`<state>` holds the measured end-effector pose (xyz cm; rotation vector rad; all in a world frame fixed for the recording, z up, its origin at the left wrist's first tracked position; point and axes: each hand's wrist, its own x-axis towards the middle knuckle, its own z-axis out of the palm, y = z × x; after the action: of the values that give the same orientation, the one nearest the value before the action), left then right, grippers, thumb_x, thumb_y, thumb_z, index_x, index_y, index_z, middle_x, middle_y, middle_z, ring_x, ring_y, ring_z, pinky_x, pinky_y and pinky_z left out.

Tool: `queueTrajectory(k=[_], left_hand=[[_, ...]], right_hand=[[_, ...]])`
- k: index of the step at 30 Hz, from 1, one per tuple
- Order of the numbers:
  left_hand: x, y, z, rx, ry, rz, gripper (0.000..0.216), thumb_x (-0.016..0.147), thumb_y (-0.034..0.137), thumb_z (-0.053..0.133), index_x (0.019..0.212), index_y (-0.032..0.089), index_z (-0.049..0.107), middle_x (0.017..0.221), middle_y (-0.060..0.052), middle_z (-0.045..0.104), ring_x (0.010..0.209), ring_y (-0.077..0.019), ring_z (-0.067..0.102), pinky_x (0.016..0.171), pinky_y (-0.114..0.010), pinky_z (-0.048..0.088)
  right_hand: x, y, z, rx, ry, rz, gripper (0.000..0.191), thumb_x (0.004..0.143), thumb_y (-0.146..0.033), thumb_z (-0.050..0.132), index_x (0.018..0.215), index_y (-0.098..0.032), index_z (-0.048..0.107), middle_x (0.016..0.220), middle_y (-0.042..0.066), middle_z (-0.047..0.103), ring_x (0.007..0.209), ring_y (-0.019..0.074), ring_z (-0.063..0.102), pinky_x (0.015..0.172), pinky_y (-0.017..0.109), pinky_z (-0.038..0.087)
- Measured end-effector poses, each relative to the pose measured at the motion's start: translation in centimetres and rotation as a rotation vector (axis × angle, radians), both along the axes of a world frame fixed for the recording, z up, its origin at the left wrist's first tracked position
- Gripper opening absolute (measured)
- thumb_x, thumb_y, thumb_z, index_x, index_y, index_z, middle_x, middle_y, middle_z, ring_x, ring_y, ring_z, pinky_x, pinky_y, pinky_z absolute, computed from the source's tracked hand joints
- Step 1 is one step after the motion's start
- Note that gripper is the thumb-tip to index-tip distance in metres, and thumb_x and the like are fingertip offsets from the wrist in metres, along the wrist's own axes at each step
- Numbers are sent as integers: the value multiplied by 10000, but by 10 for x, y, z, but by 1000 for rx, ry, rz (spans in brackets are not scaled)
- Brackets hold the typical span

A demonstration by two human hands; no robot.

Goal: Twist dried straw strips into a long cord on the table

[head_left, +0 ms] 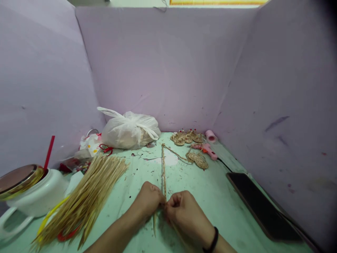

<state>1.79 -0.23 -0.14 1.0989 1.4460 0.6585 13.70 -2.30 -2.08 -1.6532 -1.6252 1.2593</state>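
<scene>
My left hand and my right hand meet low in the middle of the green table. Both are closed in a pinch on the near end of a thin braided straw cord. The cord runs straight away from me toward the back of the table. Loose straw ends stick out below my hands toward me. A black band sits on my right wrist.
A thick bundle of straw stalks lies at the left, beside a white jug with a gold lid. A tied white plastic bag sits at the back. Small woven straw pieces, a pink glue gun and a dark phone lie at the right.
</scene>
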Motion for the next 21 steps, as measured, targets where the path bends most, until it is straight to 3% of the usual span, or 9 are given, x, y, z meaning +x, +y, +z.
queueTrajectory(k=[4,8,13,17,19,21], left_hand=[[-6,0,3,-65,-87,-45,103,479,155,448,391,169,398,290,70,281,260,-37,169,313,-201,81],[-11,4,-1,-18,-84,-85,44,454,135,462,419,136,489,306,56,336,297,-30,217,338,-194,104],[-11,4,1,-74,-101,-103,33,464,151,492,435,138,482,309,73,311,302,-22,194,360,-198,93],[-10,3,0,-56,-96,-124,29,459,139,457,441,143,479,311,68,318,312,-30,198,366,-209,98],[-10,4,-3,-27,-75,-131,32,460,137,457,441,144,482,312,67,315,325,-34,200,372,-212,104],[-10,4,-6,6,-41,-139,33,462,136,464,433,141,480,315,68,305,341,-34,198,380,-213,111]], right_hand=[[-7,-6,3,129,-73,-28,154,613,-196,492,525,-137,604,514,18,584,492,96,469,432,183,286],[2,-4,8,156,-101,65,186,646,-276,537,535,-144,607,518,16,576,499,104,461,442,198,285],[16,12,8,195,70,-111,259,690,-367,510,605,-132,577,584,39,580,543,114,474,498,214,340],[7,14,2,-58,372,-38,230,705,-368,466,672,-147,520,554,11,539,479,100,455,463,216,340],[1,13,-3,-141,361,-43,200,709,-338,451,639,-154,488,462,-29,458,396,77,376,411,206,283],[-2,13,-7,-81,267,-67,169,681,-276,480,571,-148,474,430,-48,398,391,58,314,408,198,235]])
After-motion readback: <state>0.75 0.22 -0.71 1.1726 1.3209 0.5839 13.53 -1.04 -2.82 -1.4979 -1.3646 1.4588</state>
